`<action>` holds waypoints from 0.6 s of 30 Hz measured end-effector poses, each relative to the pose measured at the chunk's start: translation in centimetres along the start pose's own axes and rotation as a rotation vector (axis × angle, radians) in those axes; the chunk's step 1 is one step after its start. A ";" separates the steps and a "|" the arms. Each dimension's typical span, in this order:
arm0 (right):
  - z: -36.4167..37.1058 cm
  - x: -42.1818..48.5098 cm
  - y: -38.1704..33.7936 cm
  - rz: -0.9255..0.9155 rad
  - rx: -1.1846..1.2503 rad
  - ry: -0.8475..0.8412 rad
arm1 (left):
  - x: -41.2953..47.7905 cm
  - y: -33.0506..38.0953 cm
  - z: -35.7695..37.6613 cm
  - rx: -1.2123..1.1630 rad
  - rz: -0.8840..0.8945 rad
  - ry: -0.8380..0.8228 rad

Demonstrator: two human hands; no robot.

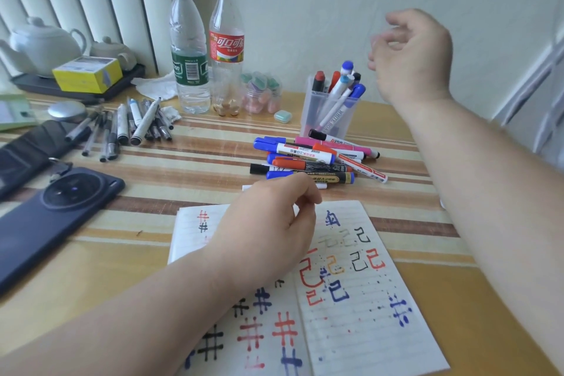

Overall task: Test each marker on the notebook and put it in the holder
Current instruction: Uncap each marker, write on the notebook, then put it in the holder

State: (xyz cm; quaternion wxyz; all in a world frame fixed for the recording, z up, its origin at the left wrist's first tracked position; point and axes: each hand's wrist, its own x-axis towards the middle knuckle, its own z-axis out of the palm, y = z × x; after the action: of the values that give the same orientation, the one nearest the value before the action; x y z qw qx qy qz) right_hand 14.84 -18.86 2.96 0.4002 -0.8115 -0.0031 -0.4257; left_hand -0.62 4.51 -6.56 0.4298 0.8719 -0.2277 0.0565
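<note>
An open lined notebook (360,299) lies near me, covered in red, blue and black test marks. Beyond it sits a pile of loose markers (317,159) with blue, red, pink and black caps. A clear plastic holder (328,113) behind the pile has several markers standing in it. My left hand (268,223) hovers over the notebook's top edge beside the pile, fingers loosely curled, and holds nothing I can see. A white marker (320,185) is partly hidden behind it. My right hand (412,55) is raised just right of the holder, fingers relaxed and empty.
Two plastic bottles (207,49) stand at the back. A row of pens (134,125) lies at the left, with a dark phone (52,217), a black case, a teapot on a tray (45,43) and a yellow box. A small green eraser (282,116) sits left of the holder.
</note>
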 end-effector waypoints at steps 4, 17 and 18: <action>-1.2 -1.1 -0.2 0.022 -0.033 0.008 | 0.1 0.0 0.0 0.006 0.007 0.008; -3.6 -15.8 -1.4 -0.119 -0.460 -0.742 | 0.1 0.2 0.1 0.018 0.047 0.042; -3.4 -15.9 -1.3 -0.147 -0.479 -0.739 | 0.0 0.2 0.1 0.016 0.047 0.043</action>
State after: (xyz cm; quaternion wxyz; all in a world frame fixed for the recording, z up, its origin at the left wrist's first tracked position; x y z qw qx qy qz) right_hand 1.85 -14.84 -6.14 0.1417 -0.9766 -0.1051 -0.1230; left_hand -0.69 4.30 -6.46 0.4260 0.8685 -0.2381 0.0873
